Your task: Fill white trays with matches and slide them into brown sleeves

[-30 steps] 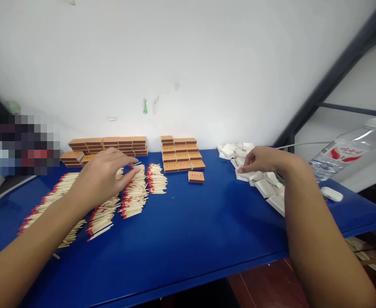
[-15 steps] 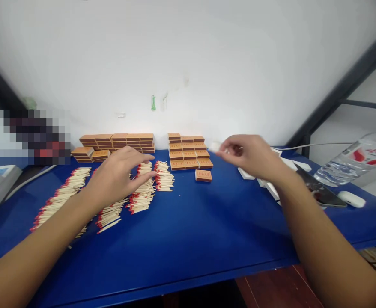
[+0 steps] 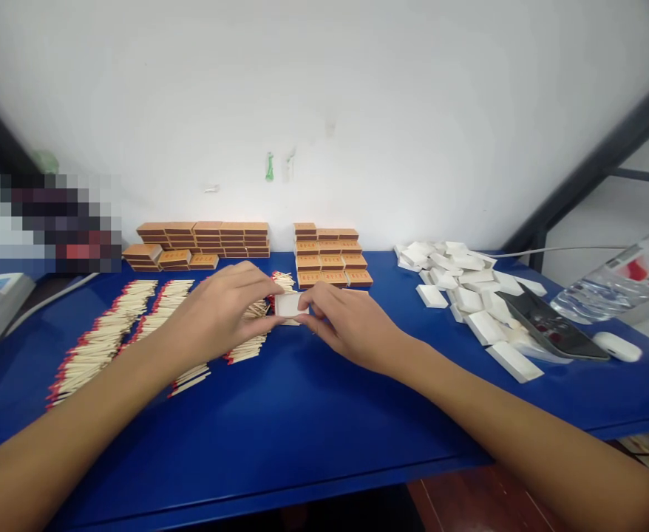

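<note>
A white wall [image 3: 391, 111] rises along the back edge of the glossy blue worktop [image 3: 324, 421], and a dark metal post [image 3: 585, 174] slants past the right back corner. Below the front edge I can make out some dark red floor [image 3: 463, 495]. Near the right edge, a loose heap of white rectangular card trays [image 3: 469, 279] spreads from the back edge forward. On the left half lie rough rows of pale wooden matches [image 3: 103, 336] with red heads, slanting towards the front. Against the back edge, left of the middle, sits a long stack of orange and brown matchboxes [image 3: 205, 240]; a shorter stepped stack of orange matchboxes [image 3: 333, 258] stands about the middle. A clear plastic bottle with a red and white label [image 3: 618, 277] leans by the right edge.

The person's left hand [image 3: 222, 307] and right hand [image 3: 350, 325] face each other near the middle of the worktop, each with thumb and finger pinched on something. A black phone [image 3: 551, 325] lies against the heap, and just right of it is a white rounded case [image 3: 618, 346].

The small white card tray [image 3: 290, 304] is between the two grips: left fingertips clamp its left end, right fingertips its right. It hides part of the nearest matches; whether it touches them I cannot tell.
</note>
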The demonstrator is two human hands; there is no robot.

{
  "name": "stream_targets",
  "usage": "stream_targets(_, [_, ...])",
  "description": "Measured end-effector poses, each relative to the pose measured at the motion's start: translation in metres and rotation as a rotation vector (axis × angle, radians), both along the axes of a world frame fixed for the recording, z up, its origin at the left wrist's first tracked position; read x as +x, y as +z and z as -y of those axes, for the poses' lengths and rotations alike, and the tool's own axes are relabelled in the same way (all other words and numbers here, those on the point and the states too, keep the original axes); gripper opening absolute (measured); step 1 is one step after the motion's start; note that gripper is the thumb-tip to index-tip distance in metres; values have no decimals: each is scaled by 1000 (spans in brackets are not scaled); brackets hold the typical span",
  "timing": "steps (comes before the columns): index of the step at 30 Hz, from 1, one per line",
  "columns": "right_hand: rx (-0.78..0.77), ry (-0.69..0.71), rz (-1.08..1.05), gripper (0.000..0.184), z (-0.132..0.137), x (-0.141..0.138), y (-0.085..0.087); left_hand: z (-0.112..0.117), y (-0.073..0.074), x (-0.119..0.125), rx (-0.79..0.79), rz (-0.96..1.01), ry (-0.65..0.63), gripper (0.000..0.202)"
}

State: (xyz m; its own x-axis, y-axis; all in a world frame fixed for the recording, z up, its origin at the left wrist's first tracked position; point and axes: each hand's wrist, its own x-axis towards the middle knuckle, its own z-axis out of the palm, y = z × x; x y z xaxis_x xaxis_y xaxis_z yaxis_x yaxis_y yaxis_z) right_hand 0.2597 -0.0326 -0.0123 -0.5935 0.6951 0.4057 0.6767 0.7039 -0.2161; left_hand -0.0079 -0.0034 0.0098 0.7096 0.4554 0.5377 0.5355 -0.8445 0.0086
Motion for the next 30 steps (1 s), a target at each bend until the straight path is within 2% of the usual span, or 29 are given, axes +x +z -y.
stream_targets(3, [-65, -9, -95, 12, -4, 2, -5, -6, 7, -10, 39, 36, 64, 31])
stream_targets(6, [-139, 12, -87, 11, -10, 0, -13, -13, 10, -18, 78, 54, 133, 29])
stream_targets(9, [-193, 14, -61, 8, -13, -4, -17, -17, 10, -21, 99, 41, 148, 31])
stream_targets(14, [-261, -22, 24, 8, -11, -10, -11, -15, 10, -18, 105, 27, 131, 33])
stream_targets(18, [-315, -39, 62, 10, -11, -1, -3, -13, 11, -17, 108, 24, 115, 30])
stream_targets(21, [-269, -34, 41, 10, -13, 12, 4, -12, 10, -16, 80, 0, 118, 30])
stream_targets(24, [-147, -33, -12, 9, -15, 22, 10, -11, 7, -15, 57, -19, 94, 31])
stream_targets(30, [81, -35, 21, 13, -10, 20, 13, -1, 3, -3, 48, -6, 1, 33])
